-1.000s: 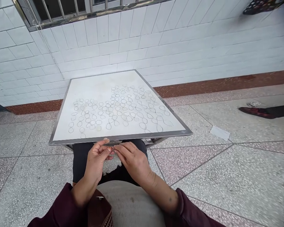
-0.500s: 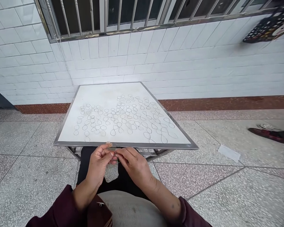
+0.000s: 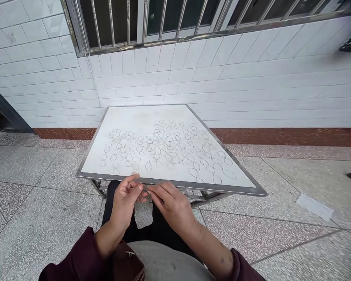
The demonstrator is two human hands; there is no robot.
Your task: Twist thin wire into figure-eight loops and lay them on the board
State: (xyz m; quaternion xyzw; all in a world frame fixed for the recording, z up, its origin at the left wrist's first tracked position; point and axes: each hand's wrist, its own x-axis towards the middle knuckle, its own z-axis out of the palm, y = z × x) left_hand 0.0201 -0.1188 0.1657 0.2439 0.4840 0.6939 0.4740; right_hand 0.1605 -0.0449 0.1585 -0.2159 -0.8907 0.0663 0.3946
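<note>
At left, my left hand pinches with thumb and fingers. At its fingertips, in the gap between my two hands, lies a thin strand, faint and partly hidden by the grip. Behind, figure-eight loops lie spread across the white table. To their front, my right hand pinches the strand's other side, knuckles up. Far right, a white paper lies on the floor.

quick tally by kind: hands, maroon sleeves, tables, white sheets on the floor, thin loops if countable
Hands: 2 (left hand, right hand)
Maroon sleeves: 2
Table: 1
White sheet: 1
Thin loops: too crowded to count
Total: 6, without loops
</note>
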